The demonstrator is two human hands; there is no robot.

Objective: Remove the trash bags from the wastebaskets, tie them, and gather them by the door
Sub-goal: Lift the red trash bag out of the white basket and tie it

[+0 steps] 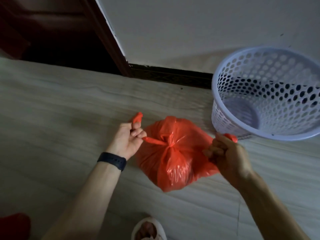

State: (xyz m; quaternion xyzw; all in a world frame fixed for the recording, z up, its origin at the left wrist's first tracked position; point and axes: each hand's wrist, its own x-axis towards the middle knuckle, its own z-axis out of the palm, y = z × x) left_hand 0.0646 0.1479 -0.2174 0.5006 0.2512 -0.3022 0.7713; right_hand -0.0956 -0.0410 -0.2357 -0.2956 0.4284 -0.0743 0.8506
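Starting at the lower left corner, a red shape (13, 226) is cut off by the frame edge and too blurred to identify. Above it a dark reddish-brown door frame (110, 40) slants up against a pale matte wall (190, 28), with the opening behind it lost in shadow. The floor (52, 110) is pale with faint streaky grain, and a dark baseboard (173, 76) runs along the wall's foot. The left hand (126, 141), with a dark perforated strap (112, 161) round its wrist, pinches one twisted ear of the trash bag (174, 158) between thumb and curled fingers, and the ear's tip pokes out above the knuckles. The bag is thin, glossy red-orange plastic, crinkled and bulging, and sits on the floor between the two hands, just beside the wastebasket. Its gathered neck faces up toward the camera, cinched into a knot (168, 142), and the two ears stretch out left and right from it; its contents cannot be seen. Below, at the bottom edge, a foot in a pale slipper (149, 229) is partly cropped. The right hand (225, 156) is clenched round the other ear, hiding most of it. At far right stands the round wastebasket (266, 94) of pale lavender plastic, its wall pierced with round holes, its mouth open toward the camera and its rim cut off by the frame.
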